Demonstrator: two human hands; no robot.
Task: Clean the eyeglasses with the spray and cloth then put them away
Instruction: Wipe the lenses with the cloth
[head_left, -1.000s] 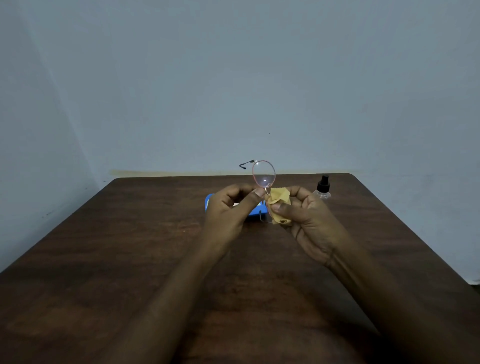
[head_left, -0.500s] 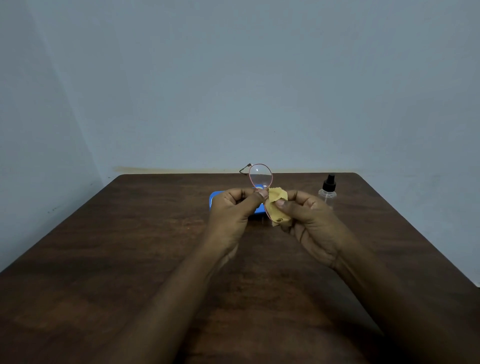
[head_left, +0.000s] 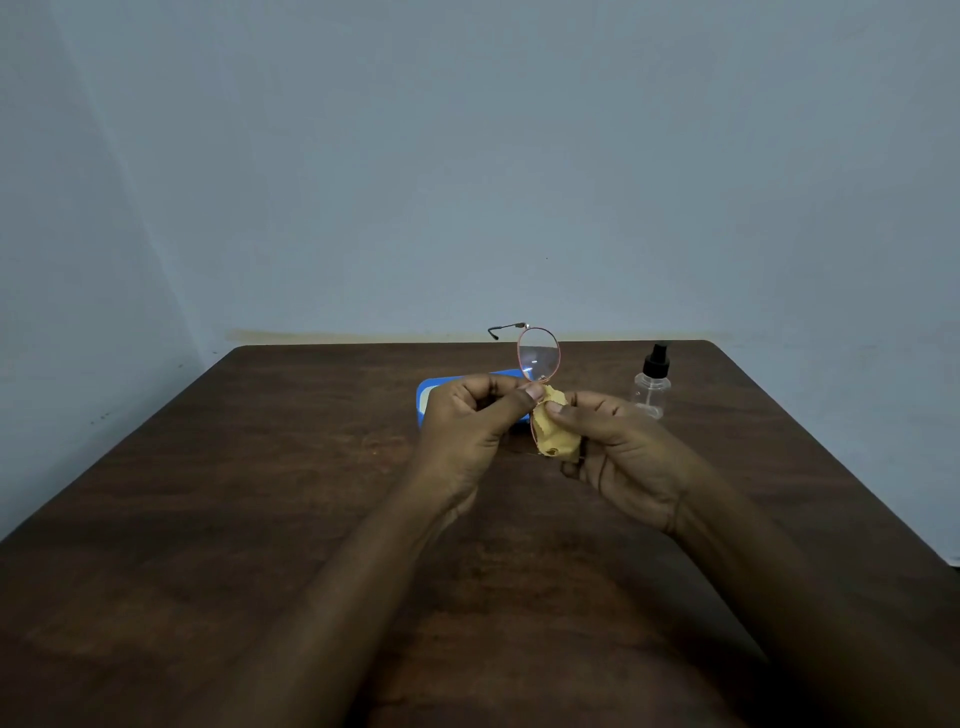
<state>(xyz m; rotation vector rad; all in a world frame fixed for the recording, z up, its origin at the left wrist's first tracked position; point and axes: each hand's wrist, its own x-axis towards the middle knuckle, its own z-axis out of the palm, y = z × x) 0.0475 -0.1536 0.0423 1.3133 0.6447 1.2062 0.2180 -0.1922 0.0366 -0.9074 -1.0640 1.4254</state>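
Note:
Thin pink-rimmed eyeglasses (head_left: 538, 354) stand on end above the table, one lens up and one temple arm pointing left. My left hand (head_left: 470, 415) pinches the frame at the bridge. My right hand (head_left: 618, 447) holds a yellow cloth (head_left: 555, 434) wrapped around the lower lens, which is hidden by it. A small clear spray bottle (head_left: 652, 387) with a black nozzle stands upright on the table to the right of my hands. A blue glasses case (head_left: 431, 391) lies behind my left hand, mostly hidden.
Everything rests on a dark brown wooden table (head_left: 260, 493) pushed against a pale blue wall (head_left: 467, 182). The table's far edge runs just behind the case and the bottle. Its right edge slopes down past my right forearm.
The glasses and both hands have shifted slightly; my right fingers have worked the cloth over the lower lens. Bottle and case stay put.

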